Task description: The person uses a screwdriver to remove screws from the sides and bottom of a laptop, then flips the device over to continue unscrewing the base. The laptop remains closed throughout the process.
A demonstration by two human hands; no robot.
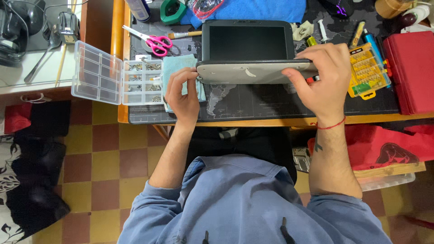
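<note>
Wooden desk under a dark map-print mat [253, 101], checkered floor below; one small laptop [248, 52] stands half open at the mat's centre, grey base tilted up toward the wearer; left hand [183, 92] pinches the base's left corner, fingers closed on it; right hand [323, 77] clamps the base's right edge. Left of the laptop: one teal cloth [174, 68], one clear parts box [117, 77] with lid open, one pair of pink scissors [153, 43], one brush [185, 34]. Right of it: one yellow bit set [366, 68], one red case [413, 72]. Risk, as judged: laptop tilted on its edge could slip and drop; an elbow could knock the open box, spilling screws.
</note>
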